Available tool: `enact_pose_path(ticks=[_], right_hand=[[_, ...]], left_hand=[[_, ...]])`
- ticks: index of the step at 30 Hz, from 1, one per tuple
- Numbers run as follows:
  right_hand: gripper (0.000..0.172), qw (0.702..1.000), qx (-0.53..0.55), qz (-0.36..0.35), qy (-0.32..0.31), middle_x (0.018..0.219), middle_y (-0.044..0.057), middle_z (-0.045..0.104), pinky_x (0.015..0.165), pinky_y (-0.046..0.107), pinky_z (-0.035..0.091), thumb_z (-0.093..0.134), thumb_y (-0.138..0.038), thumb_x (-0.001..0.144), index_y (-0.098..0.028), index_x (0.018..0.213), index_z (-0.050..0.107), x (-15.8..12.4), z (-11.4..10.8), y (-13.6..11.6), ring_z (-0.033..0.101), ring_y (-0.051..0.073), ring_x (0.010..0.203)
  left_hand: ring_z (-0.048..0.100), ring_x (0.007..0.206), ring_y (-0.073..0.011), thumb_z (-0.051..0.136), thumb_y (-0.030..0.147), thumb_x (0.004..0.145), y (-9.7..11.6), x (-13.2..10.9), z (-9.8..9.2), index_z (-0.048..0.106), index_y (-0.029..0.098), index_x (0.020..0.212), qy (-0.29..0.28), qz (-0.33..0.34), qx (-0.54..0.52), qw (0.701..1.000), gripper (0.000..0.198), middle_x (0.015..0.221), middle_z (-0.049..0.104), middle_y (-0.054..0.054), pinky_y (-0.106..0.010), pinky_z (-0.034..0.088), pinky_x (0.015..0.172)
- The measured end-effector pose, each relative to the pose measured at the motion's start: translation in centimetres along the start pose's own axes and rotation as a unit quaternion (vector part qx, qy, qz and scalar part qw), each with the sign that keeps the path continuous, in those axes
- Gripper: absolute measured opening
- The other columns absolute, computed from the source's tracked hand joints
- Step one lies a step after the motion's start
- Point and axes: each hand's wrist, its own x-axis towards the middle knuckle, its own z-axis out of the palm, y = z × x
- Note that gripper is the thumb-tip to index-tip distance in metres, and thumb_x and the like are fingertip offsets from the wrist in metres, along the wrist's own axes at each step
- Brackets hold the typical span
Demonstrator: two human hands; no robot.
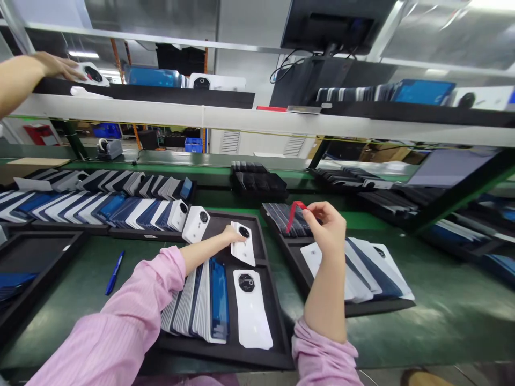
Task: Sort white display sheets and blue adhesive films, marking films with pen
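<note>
Worktop point(442, 321) space holds a black divided tray point(271, 300), its walls likely keeping groups apart; inside, a row of phone back panels point(193, 311) leans on edge, seemingly for easy picking. The left hand point(231, 234) has fingers gripping a white back panel point(247, 251) by its side at the far compartment, probably to steady it; the right hand point(328, 225) pinches a red strip point(292, 215), well apart.
</note>
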Motion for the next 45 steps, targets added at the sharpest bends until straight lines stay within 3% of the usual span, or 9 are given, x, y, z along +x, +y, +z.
enact_pose_path(ticks=[7,10,14,17,22,25,38,42,45], right_hand=[[0.01,0.987,0.032,-0.004,-0.16,0.075,0.001,0.065,0.069,0.032,0.051,0.062,-0.031,0.08,-0.022,0.074,0.06,-0.9,-0.1,-2.9,0.061,0.018,0.068],[0.01,0.977,0.053,0.011,-0.207,0.074,0.001,0.065,0.068,0.031,0.05,0.06,-0.03,0.079,-0.022,0.074,0.061,-1.1,0.2,-3.9,0.061,0.018,0.069],[0.013,0.968,0.085,0.038,-0.233,0.071,0.001,0.064,0.066,0.03,0.048,0.061,-0.032,0.079,-0.022,0.071,0.061,-1.3,0.3,-5.0,0.059,0.017,0.067],[0.016,0.958,0.111,0.077,-0.253,0.072,0.001,0.066,0.065,0.03,0.048,0.064,-0.035,0.08,-0.021,0.073,0.065,-1.5,0.3,-5.3,0.059,0.017,0.067],[0.026,0.945,0.215,0.137,-0.207,0.082,0.003,0.07,0.071,0.032,0.055,0.069,-0.041,0.079,-0.021,0.097,0.071,-1.6,1.1,-4.9,0.065,0.018,0.073],[0.038,0.964,0.234,0.098,-0.078,0.083,0.0,0.067,0.074,0.032,0.056,0.069,-0.039,0.082,-0.025,0.117,0.063,-1.9,2.0,-5.2,0.066,0.018,0.076],[0.013,0.992,0.046,-0.115,0.013,0.071,0.001,0.069,0.067,0.035,0.051,0.06,-0.017,0.083,-0.025,0.074,0.064,-3.7,4.1,-8.7,0.063,0.02,0.067],[0.014,0.993,0.089,-0.063,0.043,0.067,0.0,0.065,0.066,0.034,0.048,0.063,-0.015,0.076,-0.025,0.066,0.062,-4.1,4.5,-8.9,0.058,0.019,0.066],[0.009,0.952,0.286,0.108,0.031,0.065,-0.001,0.062,0.064,0.03,0.045,0.071,-0.017,0.067,-0.023,0.062,0.064,-4.5,5.2,-8.9,0.054,0.016,0.065]], left_hand=[[0.008,0.155,-0.0442,0.085,0.033,0.075,4.8,-2.5,-0.5,0.034,0.011,0.155,0.024,0.208,0.196,0.958,0.098,0.167,0.016,-0.025,-0.056,0.015,0.124],[0.028,0.153,-0.0294,0.085,0.034,0.075,7.7,-5.2,-1.5,0.046,0.03,0.15,-0.066,0.321,0.215,0.92,0.084,0.163,0.037,-0.006,-0.039,0.019,0.125],[0.068,0.112,-0.025,0.07,0.032,0.087,9.4,-8.7,-1.6,0.07,0.027,0.123,-0.126,0.448,0.204,0.861,0.036,0.112,0.077,-0.004,-0.048,0.027,0.119],[0.07,0.077,-0.0182,0.068,0.026,0.085,9.3,-9.8,-1.3,0.077,0.02,0.094,-0.091,0.414,0.182,0.887,0.014,0.083,0.077,-0.002,-0.036,0.05,0.091],[0.067,0.07,-0.016,0.073,0.022,0.077,9.1,-9.6,-1.6,0.076,0.016,0.08,-0.048,0.35,0.111,0.929,0.007,0.076,0.075,-0.004,-0.025,0.05,0.065],[0.069,0.07,-0.0162,0.072,0.021,0.077,9.3,-9.7,-2.1,0.074,0.013,0.082,-0.054,0.325,0.057,0.942,0.01,0.075,0.075,-0.006,-0.024,0.052,0.062],[0.067,0.073,-0.0155,0.069,0.027,0.081,8.7,-11.4,-2.3,0.072,0.015,0.08,-0.026,0.369,0.046,0.928,0.012,0.079,0.073,-0.004,-0.027,0.052,0.07],[0.068,0.089,-0.0182,0.065,0.022,0.086,8.3,-12.1,-1.9,0.071,0.019,0.083,0.065,0.499,0.148,0.851,0.008,0.093,0.074,-0.005,-0.029,0.052,0.081],[0.066,0.087,-0.0176,0.064,0.018,0.086,7.9,-11.9,-1.3,0.068,0.023,0.08,0.213,0.644,0.252,0.69,0.009,0.094,0.074,-0.002,-0.037,0.047,0.095]])
